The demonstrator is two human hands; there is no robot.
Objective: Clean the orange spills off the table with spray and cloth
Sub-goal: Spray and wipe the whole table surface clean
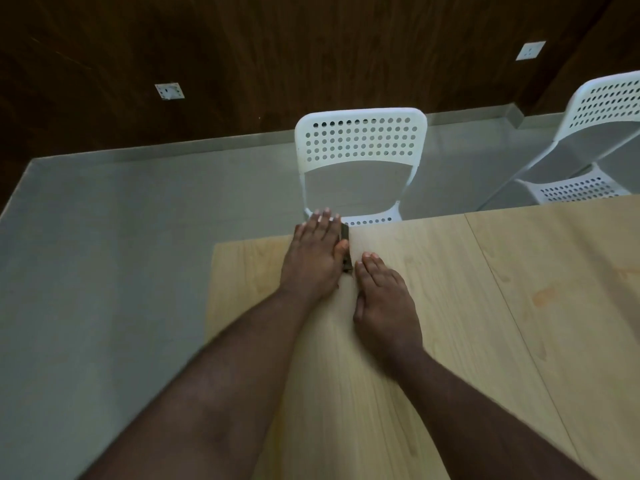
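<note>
pale wood-grain worktop (433,341) with a faint orange stain (545,294). white chair (360,140) with a perforated dot-pattern back, a second white perforated chair (602,109) beside it. grey floor (104,254). dark brown wood-grain wall (242,46) with white sockets (169,90).

Left hand (317,258) flat, right hand (384,299) flat, fingers straight.
</note>
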